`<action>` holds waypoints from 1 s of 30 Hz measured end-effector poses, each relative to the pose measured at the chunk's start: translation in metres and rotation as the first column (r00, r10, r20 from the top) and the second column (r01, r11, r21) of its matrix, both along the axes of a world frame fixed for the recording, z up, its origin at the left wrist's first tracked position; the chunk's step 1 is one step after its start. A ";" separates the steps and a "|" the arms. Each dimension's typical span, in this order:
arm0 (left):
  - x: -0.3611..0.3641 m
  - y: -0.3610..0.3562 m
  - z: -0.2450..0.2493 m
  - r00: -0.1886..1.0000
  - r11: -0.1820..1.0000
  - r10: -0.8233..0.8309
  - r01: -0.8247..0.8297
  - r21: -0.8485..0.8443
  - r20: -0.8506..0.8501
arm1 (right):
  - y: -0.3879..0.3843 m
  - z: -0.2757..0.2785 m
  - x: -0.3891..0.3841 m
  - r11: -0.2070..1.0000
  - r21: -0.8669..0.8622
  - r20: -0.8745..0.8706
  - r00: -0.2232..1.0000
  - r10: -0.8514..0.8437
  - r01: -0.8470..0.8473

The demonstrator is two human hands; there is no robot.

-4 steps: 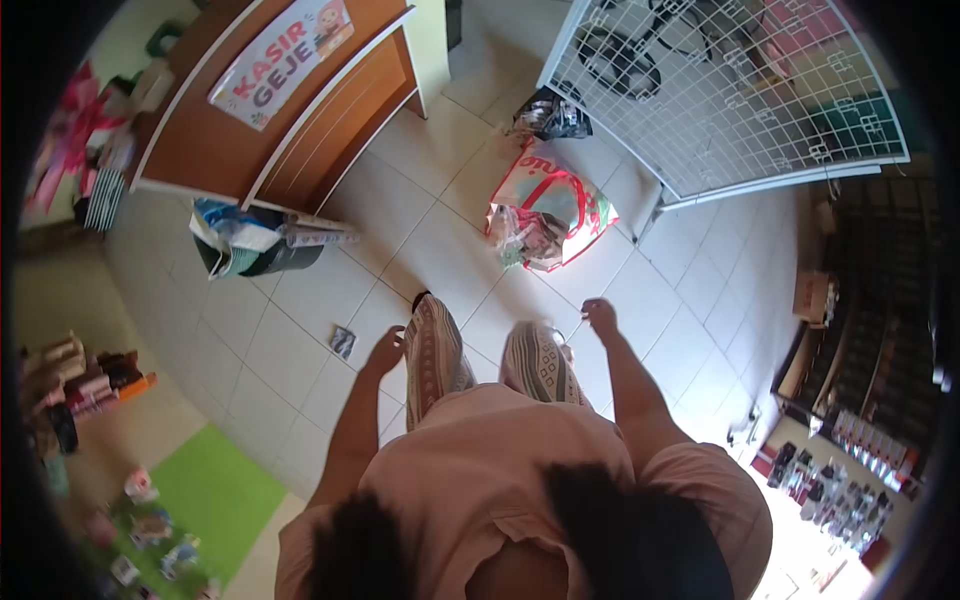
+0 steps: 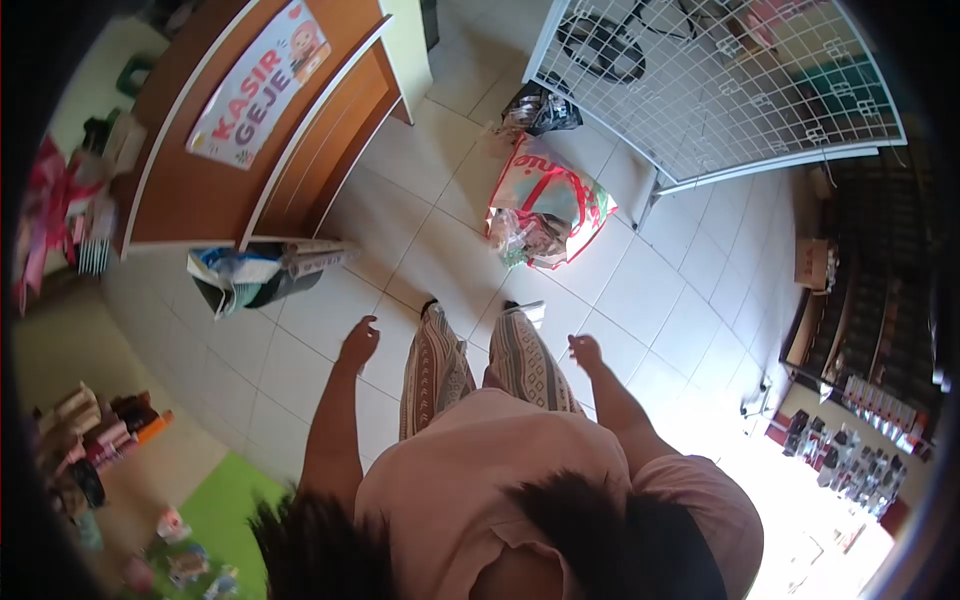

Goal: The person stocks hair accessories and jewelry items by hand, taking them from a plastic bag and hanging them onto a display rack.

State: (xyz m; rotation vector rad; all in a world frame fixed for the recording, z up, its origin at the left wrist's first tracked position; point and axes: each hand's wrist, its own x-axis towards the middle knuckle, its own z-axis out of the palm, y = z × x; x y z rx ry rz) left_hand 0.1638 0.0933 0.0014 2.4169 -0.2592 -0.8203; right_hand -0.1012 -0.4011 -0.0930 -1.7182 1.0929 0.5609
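My left hand (image 2: 360, 343) hangs over the tiled floor to the left of my legs, its fingers loosely bent and apart, with nothing visible in it. On the other side my right hand (image 2: 585, 352) is held low beside my patterned trousers (image 2: 520, 350); its fingers are slightly curled and no object shows in them. Neither hand touches anything that I can see. Ahead of my feet a white and red shopping bag (image 2: 553, 205), stuffed with plastic-wrapped things, lies on the floor. A black plastic bag (image 2: 542, 108) sits just behind it.
A brown counter (image 2: 330, 150) with a "KASIR GEJE" sign (image 2: 258, 85) stands ahead left. By its foot is a dark bin (image 2: 265, 290) with bags in it. A white wire grid rack (image 2: 720, 100) stands ahead right. Shelves and a cardboard box (image 2: 813, 262) line the right side.
The view has shifted slightly, and a foot has come forward. My left hand has swung forward and outward; my right has drawn back. The small packet on the floor is out of sight.
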 end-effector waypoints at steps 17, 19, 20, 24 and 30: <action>0.107 -0.263 -0.383 0.851 0.893 -0.380 0.235 -0.384 -0.364 | -0.013 -0.324 0.153 0.908 -0.414 0.063 0.997 -0.038 0.061; 0.096 -0.291 -0.435 0.848 0.867 -0.436 0.307 -0.391 -0.300 | -0.012 -0.360 0.165 0.865 -0.494 0.101 0.994 -0.040 0.085; 0.098 -0.299 -0.446 0.790 0.878 -0.370 0.124 -0.463 -0.489 | -0.007 -0.364 0.179 0.807 -0.590 0.081 0.996 0.029 0.024; 0.089 -0.314 -0.497 0.495 0.776 -0.389 -0.278 -0.566 -0.777 | 0.000 -0.408 0.185 0.591 -0.803 -0.006 0.993 0.117 -0.075; 0.072 -0.326 -0.547 0.701 0.746 -0.508 0.067 -0.663 -0.501 | 0.019 -0.408 0.159 0.739 -0.668 0.080 0.996 -0.037 0.082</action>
